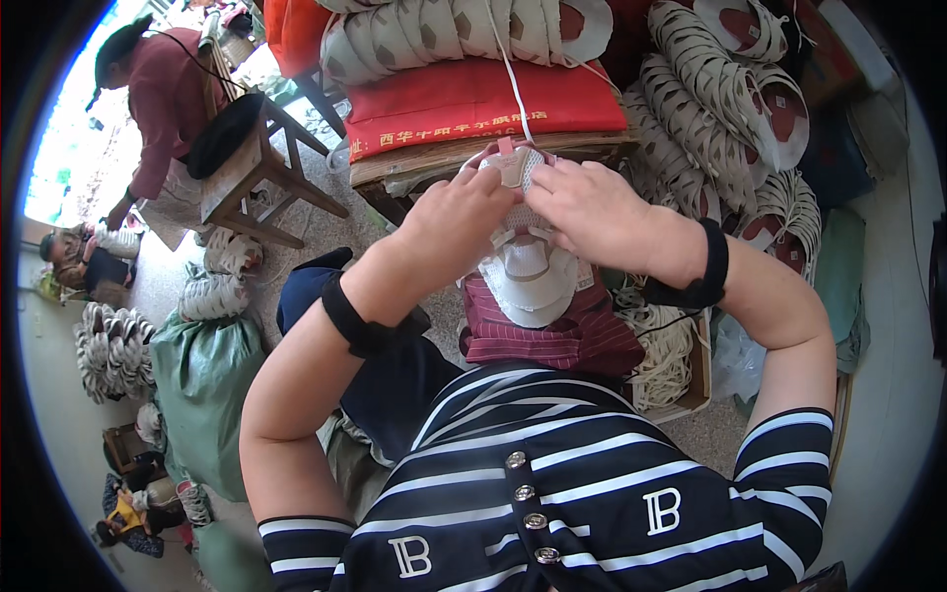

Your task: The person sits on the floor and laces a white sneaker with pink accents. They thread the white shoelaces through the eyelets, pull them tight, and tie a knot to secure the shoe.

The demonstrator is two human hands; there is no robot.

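A white shoe upper (533,288) with mesh panels and a pink pull tab lies in front of me, toe toward my body, above a dark red striped cloth (552,331). My left hand (456,215) grips the left edge of its opening, fingers curled. On the opposite edge my right hand (589,209) is closed, its thumb and fingers pressed together beside the tongue. A white lace (515,84) hangs down to the upper from above. Whether the fingertips also pinch lace is hidden.
A wooden bench (395,180) with a red printed bag (483,104) and nested uppers (444,39) stands ahead. More stacked uppers (705,118) are at right, above a box of white laces (666,360). At left are a green sack (202,385), a wooden chair (258,178) and a bending person (168,99).
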